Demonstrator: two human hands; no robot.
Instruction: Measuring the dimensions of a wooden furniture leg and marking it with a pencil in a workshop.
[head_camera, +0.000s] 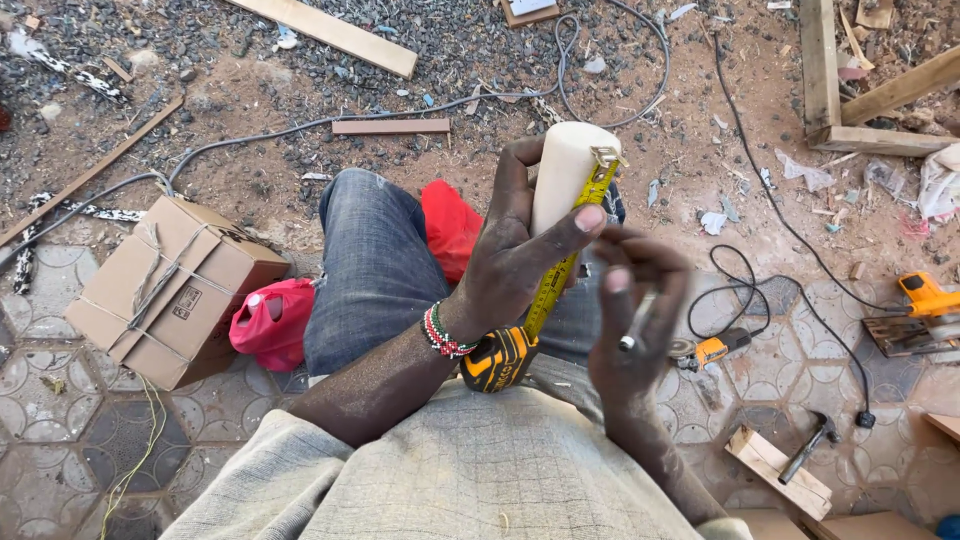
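1. Nearest the camera, a pale shirt is seen, and a beaded band is worn on the left wrist (445, 335).
2. The yellow and black tape case (497, 358) hangs just under the left hand (515, 260).
3. The left hand is wrapped round the pale wooden cylinder (565, 175), and the yellow tape (565, 250) is pressed flat on the wood by the thumb.
4. The tape's metal hook (607, 156) is caught over the top end of the cylinder, so the tape is already laid along the wood. It looks like the measuring is set up.
5. A pencil (638, 320) is pinched in the curled fingers of the right hand (635, 320), just beside the tape. No mark can be seen on the wood yet, so the marking seems still to be done.
6. The cylinder is held upright above the knees in blue jeans (370, 270).
7. Farther off, a cardboard box (165, 290), a red bag (272, 322), a small grinder (712, 350) and a hammer (808, 445) lie on the ground.
8. Farthest away, planks (335, 35) and grey cables (300, 128) lie on the dirt.
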